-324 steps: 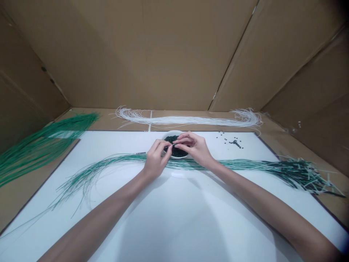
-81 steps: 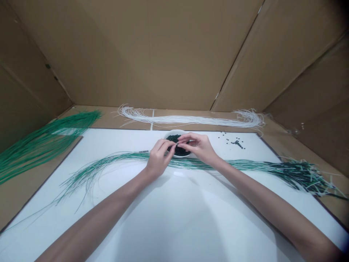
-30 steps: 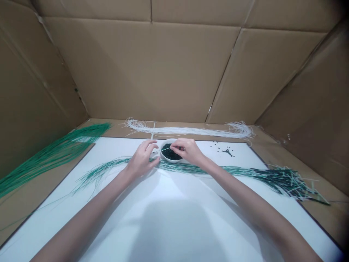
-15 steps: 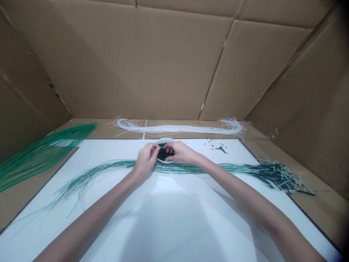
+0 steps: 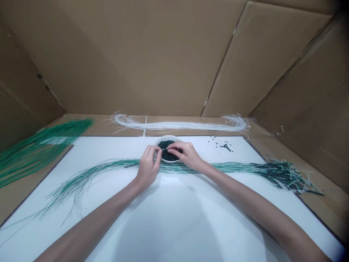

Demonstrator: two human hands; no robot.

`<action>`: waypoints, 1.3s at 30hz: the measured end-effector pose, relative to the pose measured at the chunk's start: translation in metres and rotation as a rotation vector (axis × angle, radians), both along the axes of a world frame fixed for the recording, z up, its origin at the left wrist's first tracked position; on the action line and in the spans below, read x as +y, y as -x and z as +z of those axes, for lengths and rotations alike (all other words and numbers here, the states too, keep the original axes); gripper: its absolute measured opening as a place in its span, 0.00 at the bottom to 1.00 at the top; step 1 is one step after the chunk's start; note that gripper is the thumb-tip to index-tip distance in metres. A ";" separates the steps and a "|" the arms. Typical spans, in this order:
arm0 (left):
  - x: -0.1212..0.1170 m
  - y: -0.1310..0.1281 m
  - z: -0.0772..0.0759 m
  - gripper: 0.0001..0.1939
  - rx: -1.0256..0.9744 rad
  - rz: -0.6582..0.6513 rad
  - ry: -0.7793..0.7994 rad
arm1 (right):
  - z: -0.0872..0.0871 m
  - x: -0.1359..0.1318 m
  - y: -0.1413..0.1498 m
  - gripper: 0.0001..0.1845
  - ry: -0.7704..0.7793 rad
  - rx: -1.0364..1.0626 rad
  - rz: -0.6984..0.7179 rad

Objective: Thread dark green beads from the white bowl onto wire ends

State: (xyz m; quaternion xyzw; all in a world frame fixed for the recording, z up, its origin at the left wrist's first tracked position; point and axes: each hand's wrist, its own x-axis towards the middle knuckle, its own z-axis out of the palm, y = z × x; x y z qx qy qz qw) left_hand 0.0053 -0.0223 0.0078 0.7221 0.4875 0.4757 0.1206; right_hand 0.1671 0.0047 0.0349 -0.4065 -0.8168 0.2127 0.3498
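Note:
My left hand (image 5: 148,162) pinches a thin pale cord (image 5: 163,149) close to its end, over the near left side of a white bowl (image 5: 169,161). The bowl holds many small dark green beads (image 5: 166,143). At the cord's tip, the thumb and fingers of my right hand (image 5: 188,153) are pressed together, seemingly on one bead that is too small to see clearly. Beneath both wrists runs a long bundle of green and white cords (image 5: 229,167), its right end thick with dark beaded pieces.
Loose beads (image 5: 225,146) lie scattered right of the bowl. Behind the white board (image 5: 109,147) rests a bundle of white cords (image 5: 185,126). Green cords (image 5: 54,145) spread at the far left. Cardboard walls (image 5: 136,65) stand around the back and sides.
My right hand has come up from among the beads, its fingers now pinched at the cord's tip. My left hand stays by the bowl. The view has shifted slightly.

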 end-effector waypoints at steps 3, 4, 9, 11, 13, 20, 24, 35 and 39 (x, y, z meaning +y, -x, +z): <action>0.001 0.001 -0.002 0.05 -0.003 -0.026 -0.021 | -0.002 -0.002 -0.003 0.08 0.048 0.120 0.008; 0.001 0.001 -0.003 0.04 -0.005 -0.036 -0.033 | -0.002 -0.003 -0.004 0.08 0.065 0.141 0.009; 0.002 0.000 -0.005 0.03 -0.004 -0.088 -0.097 | -0.003 -0.002 -0.006 0.08 0.131 0.195 -0.008; 0.002 0.000 -0.004 0.03 -0.007 -0.086 -0.104 | -0.002 -0.001 -0.007 0.09 0.158 0.217 0.011; 0.001 0.000 -0.004 0.03 -0.013 -0.082 -0.110 | -0.001 -0.001 -0.008 0.09 0.183 0.235 0.032; 0.001 0.000 -0.003 0.03 -0.018 -0.092 -0.142 | 0.001 -0.003 -0.007 0.08 0.182 0.232 0.013; 0.000 -0.001 -0.004 0.03 -0.011 -0.100 -0.151 | 0.000 -0.003 -0.006 0.08 0.175 0.234 -0.003; -0.001 0.000 -0.003 0.03 0.001 -0.124 -0.189 | 0.000 -0.003 -0.006 0.06 0.173 0.283 -0.007; -0.001 0.000 -0.004 0.03 0.000 -0.123 -0.186 | 0.000 -0.003 -0.005 0.06 0.167 0.289 -0.012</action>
